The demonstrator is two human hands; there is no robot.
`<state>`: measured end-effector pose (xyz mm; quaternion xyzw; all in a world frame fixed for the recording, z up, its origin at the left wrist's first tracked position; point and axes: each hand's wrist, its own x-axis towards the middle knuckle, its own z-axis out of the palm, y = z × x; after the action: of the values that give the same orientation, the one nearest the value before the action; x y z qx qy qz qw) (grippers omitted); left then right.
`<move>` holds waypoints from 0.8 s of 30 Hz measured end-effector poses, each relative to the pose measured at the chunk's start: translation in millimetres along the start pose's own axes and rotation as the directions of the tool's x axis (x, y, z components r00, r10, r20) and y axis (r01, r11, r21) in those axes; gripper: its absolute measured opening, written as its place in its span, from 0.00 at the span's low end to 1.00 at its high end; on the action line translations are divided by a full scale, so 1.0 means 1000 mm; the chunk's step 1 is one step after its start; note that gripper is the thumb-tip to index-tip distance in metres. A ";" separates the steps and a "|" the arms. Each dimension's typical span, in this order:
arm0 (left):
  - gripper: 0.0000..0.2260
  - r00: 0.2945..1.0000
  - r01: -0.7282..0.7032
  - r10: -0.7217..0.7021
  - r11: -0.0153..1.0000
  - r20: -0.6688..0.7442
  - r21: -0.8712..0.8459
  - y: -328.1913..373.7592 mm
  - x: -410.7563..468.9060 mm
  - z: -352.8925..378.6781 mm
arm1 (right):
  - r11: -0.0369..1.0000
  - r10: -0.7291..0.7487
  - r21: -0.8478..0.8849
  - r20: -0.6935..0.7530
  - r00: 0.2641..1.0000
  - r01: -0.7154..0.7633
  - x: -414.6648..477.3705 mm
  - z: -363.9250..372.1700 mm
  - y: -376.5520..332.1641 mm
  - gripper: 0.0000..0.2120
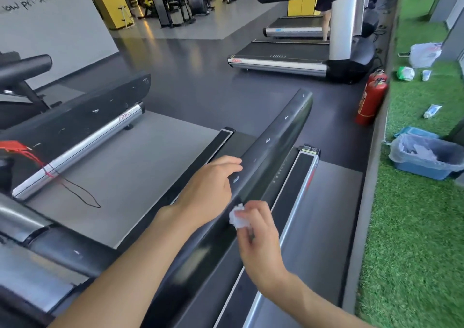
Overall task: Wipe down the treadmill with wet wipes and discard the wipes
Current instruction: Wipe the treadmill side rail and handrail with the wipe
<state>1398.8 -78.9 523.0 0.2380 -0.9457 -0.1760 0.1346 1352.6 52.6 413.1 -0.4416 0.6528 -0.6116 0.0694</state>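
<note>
Step in hand: wiping the treadmill handrail (281,132). My right hand (258,240) presses a crumpled wet wipe (238,218) against the near stretch of the handrail, fingers curled round it. My left hand (211,189) rests on the handrail just ahead, fingers nearly straight, holding nothing. Next move, in my judgement: draw the wet wipe toward the far end. The lined bin (421,170) stands well apart to the right.

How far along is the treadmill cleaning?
Midway, it seems. What look like used wipes already lie in the blue bin. The right hand pinches a crumpled wipe on the black handrail, the left hand resting there. That wipe is not yet discarded.
</note>
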 end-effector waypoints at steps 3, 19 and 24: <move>0.23 1.000 0.008 -0.008 0.999 0.008 0.041 0.000 -0.007 -0.003 | 0.978 0.201 0.098 -0.164 0.966 -0.186 0.017 0.000 0.003 0.23; 0.21 0.998 -0.058 0.058 0.998 -0.003 0.007 -0.037 -0.165 -0.049 | 0.970 0.243 0.030 -0.083 0.967 -0.241 -0.112 0.062 -0.090 0.14; 0.17 0.993 -0.104 0.107 0.993 -0.051 0.053 -0.047 -0.221 -0.064 | 0.932 0.352 0.009 -0.251 0.902 -0.361 -0.112 0.084 -0.112 0.14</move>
<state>1627.1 -25.1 524.9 0.1955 -0.9571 -0.1384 0.1629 1528.3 80.1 439.0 -0.2360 0.7375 -0.6265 0.0894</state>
